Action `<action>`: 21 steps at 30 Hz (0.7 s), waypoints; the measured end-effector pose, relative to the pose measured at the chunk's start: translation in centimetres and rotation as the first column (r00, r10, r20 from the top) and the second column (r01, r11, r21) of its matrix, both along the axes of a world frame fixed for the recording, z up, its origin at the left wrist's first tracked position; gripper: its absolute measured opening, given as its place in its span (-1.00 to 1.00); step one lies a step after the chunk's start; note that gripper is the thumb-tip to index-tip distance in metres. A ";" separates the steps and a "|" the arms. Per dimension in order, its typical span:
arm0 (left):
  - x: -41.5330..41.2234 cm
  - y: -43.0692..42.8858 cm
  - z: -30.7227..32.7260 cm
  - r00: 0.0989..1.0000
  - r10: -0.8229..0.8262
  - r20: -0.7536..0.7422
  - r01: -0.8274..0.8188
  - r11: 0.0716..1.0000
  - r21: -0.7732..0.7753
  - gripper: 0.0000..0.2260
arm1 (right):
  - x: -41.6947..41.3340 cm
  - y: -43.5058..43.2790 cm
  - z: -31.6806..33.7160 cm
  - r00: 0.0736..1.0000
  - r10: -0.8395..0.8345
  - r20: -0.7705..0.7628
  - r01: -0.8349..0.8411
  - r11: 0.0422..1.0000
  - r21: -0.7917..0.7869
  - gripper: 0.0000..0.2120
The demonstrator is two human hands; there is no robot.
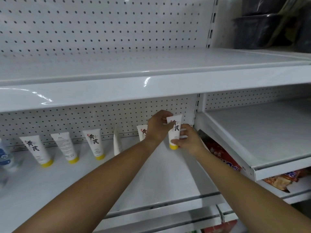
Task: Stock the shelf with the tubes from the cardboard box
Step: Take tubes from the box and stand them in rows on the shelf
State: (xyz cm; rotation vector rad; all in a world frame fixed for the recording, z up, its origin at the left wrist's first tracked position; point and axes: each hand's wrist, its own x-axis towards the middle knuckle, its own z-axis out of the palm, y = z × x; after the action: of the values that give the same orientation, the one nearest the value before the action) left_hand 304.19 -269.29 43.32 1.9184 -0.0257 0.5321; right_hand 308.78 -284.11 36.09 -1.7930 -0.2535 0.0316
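the left hand (pixel 158 126) pinched the flat upper end of the held tube (pixel 175 127), fingers curled round its top left corner. the right hand (pixel 189 142) gripped the lower part of the same tube, thumb beside the yellow cap (pixel 173 146), fingers curled behind the body. the held tube stood upright, cap down, label facing the camera, at the right end of the shelf (pixel 159 174). whether the cap touched the shelf surface could not be determined.

left of the held tube, five more tubes stood cap down in a row along the pegboard back panel (pixel 84 118). the nearest tube (pixel 142 132) was partly hidden by the left hand and wrist. next to the left, the edge-on tube (pixel 117 143) showed only its narrow side. further left came the third tube (pixel 94 142), label forward, then the reversed tube (pixel 64 145) showing fine print, then the far tube (pixel 35 148), label forward. beyond these, at the left frame edge, stood a blurred blue-labelled bottle (pixel 4 157).

above the held tube ran the upper shelf (pixel 151 84), its front lip overhanging the row. just right of the held tube stood the white upright post (pixel 196 111). the right forearm crossed in front of a red packet (pixel 220 153) lying lower right of the held tube. further right sat the neighbouring shelf (pixel 260 132). far above and right of the held tube, dark bins (pixel 257 31) stood on the top level.
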 end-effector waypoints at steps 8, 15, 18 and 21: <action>0.7 -0.6 -1.3 0.999 0.032 -0.016 -0.031 0.998 0.062 -0.83 | 0.9 0.1 -1.5 0.999 -0.036 0.005 0.036 0.998 -0.048 -0.48; 1.3 -0.5 -2.8 0.995 0.080 -0.064 -0.073 0.991 0.109 -0.82 | 1.2 0.5 -2.8 1.000 -0.010 0.017 0.011 0.996 -0.088 -0.46; 1.5 -0.5 -3.0 0.994 0.087 -0.072 -0.077 0.989 0.123 -0.83 | 1.3 0.4 -3.0 1.000 0.010 0.018 -0.008 0.991 -0.132 -0.45; 1.7 -0.5 -3.0 0.993 0.084 -0.081 -0.072 0.987 0.145 -0.82 | 1.5 0.4 -2.8 1.000 0.005 0.015 -0.003 0.990 -0.138 -0.47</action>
State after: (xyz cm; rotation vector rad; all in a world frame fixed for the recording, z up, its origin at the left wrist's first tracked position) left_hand 305.91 -269.78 40.35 2.0873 0.0699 0.5096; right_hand 310.26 -283.76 33.29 -1.9313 -0.2715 0.0388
